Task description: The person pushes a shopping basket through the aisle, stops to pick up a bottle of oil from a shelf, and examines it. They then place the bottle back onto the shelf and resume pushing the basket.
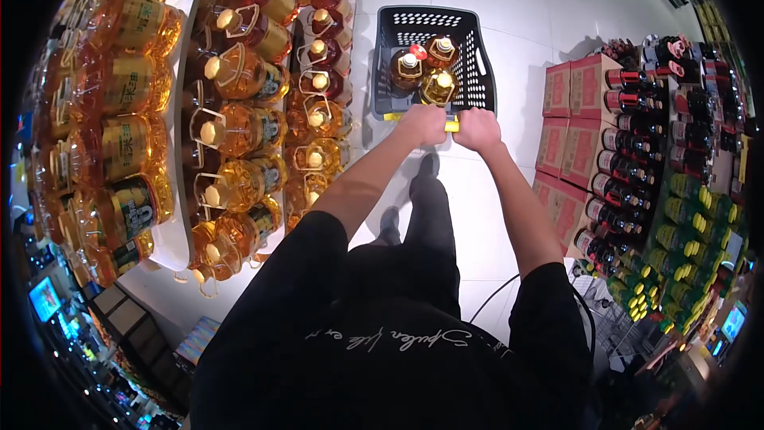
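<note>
Head camera, looking straight down the arms: both hands are on the same yellow bar handle (pixel 452 126). The left grip (pixel 426 123) is closed over it, fingers curled around with basically no gap, and the right grip (pixel 479 129) is closed the same way just beside it. Can't see the undersides, so no clue where the thumbs sit. Two fists near the middle of the bar probably keep the load from swinging off to one side.

Just beyond both grips is the black plastic basket with perforated walls (pixel 428 9), open side up. Can't tell if there are wheels under it. Inside, forward of the left grip, are three big capped bottles: a dark brown one (pixel 407 72), an amber one (pixel 443 51) and a golden-yellow one (pixel 437 89). They're upright and bunched together, which I'd guess helps them prop each other up, caps on top so nothing leaks.

Well out to the left of the left grip there are rows of large golden oil bottles with looped handles (pixel 239 127), packed tight, likely for stability. Off to the right of the right grip: stacked red-and-tan cardboard cartons (pixel 557 143), dark bottles with red labels (pixel 617 163) lined up next to them, then green bottles with yellow caps (pixel 684 223).
</note>
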### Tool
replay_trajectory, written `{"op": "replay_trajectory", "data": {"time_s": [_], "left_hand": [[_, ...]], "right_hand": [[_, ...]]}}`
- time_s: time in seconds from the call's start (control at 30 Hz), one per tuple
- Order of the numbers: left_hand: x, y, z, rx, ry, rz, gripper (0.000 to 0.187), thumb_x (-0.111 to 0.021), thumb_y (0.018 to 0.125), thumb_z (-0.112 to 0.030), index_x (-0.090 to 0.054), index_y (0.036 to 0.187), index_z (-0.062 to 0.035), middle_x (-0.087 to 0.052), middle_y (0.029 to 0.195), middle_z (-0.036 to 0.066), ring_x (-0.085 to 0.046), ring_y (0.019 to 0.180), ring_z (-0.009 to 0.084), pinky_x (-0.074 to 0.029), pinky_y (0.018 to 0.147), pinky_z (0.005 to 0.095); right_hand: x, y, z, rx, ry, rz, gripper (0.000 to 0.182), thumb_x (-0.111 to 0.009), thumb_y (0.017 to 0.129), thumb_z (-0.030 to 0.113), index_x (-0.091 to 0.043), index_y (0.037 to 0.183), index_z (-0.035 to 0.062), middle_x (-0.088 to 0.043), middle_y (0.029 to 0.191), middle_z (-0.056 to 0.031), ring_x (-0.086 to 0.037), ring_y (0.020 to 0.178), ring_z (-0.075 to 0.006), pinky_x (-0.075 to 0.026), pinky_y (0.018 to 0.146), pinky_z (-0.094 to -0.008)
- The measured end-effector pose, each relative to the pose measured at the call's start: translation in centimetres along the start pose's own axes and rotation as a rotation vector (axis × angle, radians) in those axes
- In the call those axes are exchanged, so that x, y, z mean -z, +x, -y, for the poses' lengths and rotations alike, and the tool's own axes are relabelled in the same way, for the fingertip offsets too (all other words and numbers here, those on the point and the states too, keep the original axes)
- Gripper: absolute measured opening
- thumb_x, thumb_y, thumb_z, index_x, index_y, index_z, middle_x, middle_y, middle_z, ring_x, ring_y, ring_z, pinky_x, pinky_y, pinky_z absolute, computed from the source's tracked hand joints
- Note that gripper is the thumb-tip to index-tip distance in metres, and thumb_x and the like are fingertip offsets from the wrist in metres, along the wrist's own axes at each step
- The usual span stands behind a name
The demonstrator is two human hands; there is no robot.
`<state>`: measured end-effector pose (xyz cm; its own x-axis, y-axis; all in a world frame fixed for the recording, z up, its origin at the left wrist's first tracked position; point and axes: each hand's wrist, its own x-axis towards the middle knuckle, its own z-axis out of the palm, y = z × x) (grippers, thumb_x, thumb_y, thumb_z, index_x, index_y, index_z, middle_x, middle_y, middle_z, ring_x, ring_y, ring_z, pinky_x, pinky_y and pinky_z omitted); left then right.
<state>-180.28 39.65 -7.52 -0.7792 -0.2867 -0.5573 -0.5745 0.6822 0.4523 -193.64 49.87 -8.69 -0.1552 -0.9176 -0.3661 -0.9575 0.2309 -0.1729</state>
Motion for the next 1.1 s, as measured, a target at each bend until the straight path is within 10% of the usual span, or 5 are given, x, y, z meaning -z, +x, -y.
{"op": "replay_trajectory", "data": {"time_s": [0.43, 1.1], "left_hand": [[8.7, 11.1, 4.8, 0.047, 0.046, 0.021, 0.045, -0.060, 0.076, -0.044, -0.070, 0.080, 0.0006, -0.069, 0.085, 0.022, -0.067, 0.084, 0.0389, -0.054, 0.078, 0.0472], [15.4, 15.8, 6.6, 0.162, -0.032, 0.071, 0.040, -0.061, 0.077, -0.039, -0.071, 0.080, -0.0007, -0.068, 0.088, 0.026, -0.067, 0.088, 0.0391, -0.054, 0.082, 0.0450]], "right_hand": [[6.2, 12.7, -4.8, 0.037, 0.056, 0.041, 0.018, -0.065, 0.069, 0.025, -0.072, 0.073, 0.0094, -0.070, 0.075, -0.0120, -0.070, 0.071, -0.0264, -0.055, 0.066, -0.0364], [9.1, 20.7, -7.4, 0.112, 0.041, 0.187, 0.022, -0.057, 0.074, 0.023, -0.072, 0.081, 0.0070, -0.071, 0.085, -0.0156, -0.070, 0.082, -0.0281, -0.055, 0.073, -0.0373]]}}
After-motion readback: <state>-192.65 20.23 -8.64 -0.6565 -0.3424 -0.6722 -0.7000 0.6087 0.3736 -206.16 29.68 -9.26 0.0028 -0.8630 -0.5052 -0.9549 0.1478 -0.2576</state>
